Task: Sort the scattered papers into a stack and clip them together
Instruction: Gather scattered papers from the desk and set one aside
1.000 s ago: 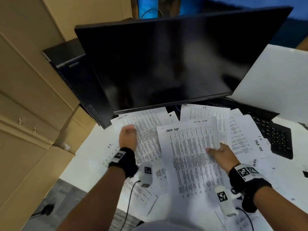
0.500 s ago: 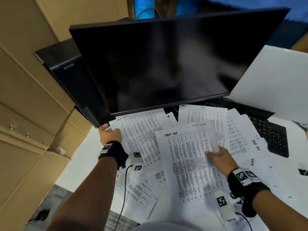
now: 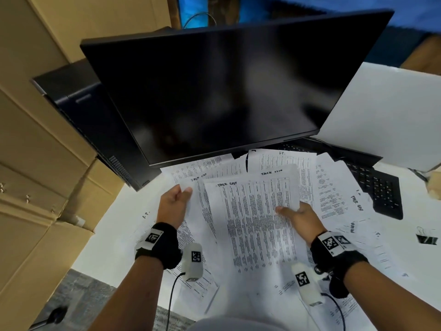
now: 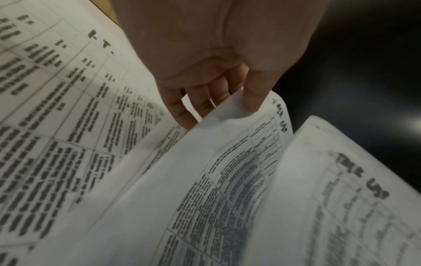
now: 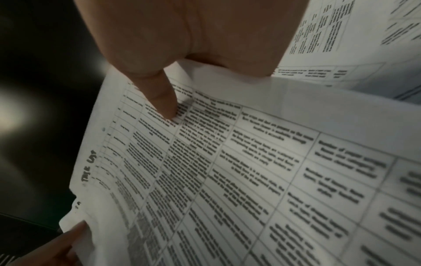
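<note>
A: Well, we held thin, floppy papers (image 3: pixel 253 218) above the scattered sheets (image 3: pixel 338 187) near the monitor (image 3: pixel 214 91).

B: Yes. Our left hand (image 3: pixel 173 206) pinched one far-left corner; our right hand (image 3: pixel 301 218) gripped the right edge. We judged edges safest, since they slide.

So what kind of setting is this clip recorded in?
Most likely an office desk or workstation: a large dark monitor stands over a black keyboard, printed sheets lie scattered on the white desk, and a black binder clip lies at the right.
</note>
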`<state>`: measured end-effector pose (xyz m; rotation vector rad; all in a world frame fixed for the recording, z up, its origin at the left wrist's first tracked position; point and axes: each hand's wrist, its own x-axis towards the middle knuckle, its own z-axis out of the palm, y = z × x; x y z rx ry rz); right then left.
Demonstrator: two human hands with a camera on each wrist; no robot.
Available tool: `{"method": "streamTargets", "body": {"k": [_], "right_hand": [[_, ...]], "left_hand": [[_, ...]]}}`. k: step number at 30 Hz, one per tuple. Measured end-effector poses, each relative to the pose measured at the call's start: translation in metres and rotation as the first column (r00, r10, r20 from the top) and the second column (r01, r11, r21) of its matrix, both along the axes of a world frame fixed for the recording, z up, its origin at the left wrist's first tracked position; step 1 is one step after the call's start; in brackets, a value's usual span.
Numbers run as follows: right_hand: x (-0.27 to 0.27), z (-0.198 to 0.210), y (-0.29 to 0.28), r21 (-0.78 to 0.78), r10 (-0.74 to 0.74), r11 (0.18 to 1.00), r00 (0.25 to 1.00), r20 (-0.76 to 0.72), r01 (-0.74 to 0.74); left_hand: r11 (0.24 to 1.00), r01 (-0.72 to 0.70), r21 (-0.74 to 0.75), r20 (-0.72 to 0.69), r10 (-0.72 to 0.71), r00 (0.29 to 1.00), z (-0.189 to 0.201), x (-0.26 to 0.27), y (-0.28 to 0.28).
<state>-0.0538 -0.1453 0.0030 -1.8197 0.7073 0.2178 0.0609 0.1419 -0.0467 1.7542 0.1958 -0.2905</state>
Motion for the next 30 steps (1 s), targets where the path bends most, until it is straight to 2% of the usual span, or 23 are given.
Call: {"method": "streamTargets", "body": {"k": [4,7,8,10,16,19,21,23,24,26,30], "right_hand": [[0.006,0.012,0.003,0.064,-0.045,0.997,0.994,0.102,0.039],[0.011,0.027,0.004,0.111,-0.041,0.994,0.985,0.169,0.022],[0.013,0.031,0.004,0.119,-0.044,0.993,0.984,0.174,0.023],[0.016,0.039,0.003,0.122,-0.048,0.992,0.98,0.191,0.025],[0.028,0.053,0.0,0.134,-0.104,0.988,0.963,0.25,0.072],[0.034,0.063,-0.001,0.16,-0.13,0.984,0.937,0.325,0.08],[0.038,0.073,0.0,0.191,-0.181,0.975,0.901,0.394,0.112],[0.042,0.083,0.001,0.205,-0.219,0.969,0.867,0.448,0.139],[0.044,0.087,0.002,0.203,-0.223,0.969,0.852,0.473,0.141],[0.047,0.095,0.004,0.182,-0.213,0.974,0.829,0.517,0.137],[0.051,0.105,0.007,0.192,-0.211,0.974,0.785,0.582,0.119]], "left_hand": [[0.98,0.044,-0.194,-0.051,-0.055,0.997,0.033,-0.008,-0.016],[0.932,-0.034,-0.362,-0.132,-0.015,0.991,0.056,-0.009,-0.027],[0.914,-0.033,-0.403,-0.121,-0.017,0.993,0.063,-0.01,-0.031],[0.894,-0.008,-0.447,-0.085,-0.034,0.996,0.081,-0.012,-0.041],[0.864,-0.093,-0.495,-0.074,0.065,0.995,0.111,-0.01,-0.059],[0.832,0.0,-0.554,-0.038,-0.025,0.999,0.124,-0.011,-0.06],[0.848,0.067,-0.526,0.059,-0.042,0.997,0.132,-0.012,-0.06],[0.934,0.121,-0.337,0.224,-0.045,0.974,0.14,-0.014,-0.063],[0.963,0.12,-0.241,0.267,-0.053,0.962,0.141,-0.015,-0.066],[0.988,0.06,-0.139,0.287,-0.018,0.958,0.138,-0.013,-0.068],[0.985,0.023,-0.174,0.303,0.032,0.953,0.143,-0.009,-0.068]]}}
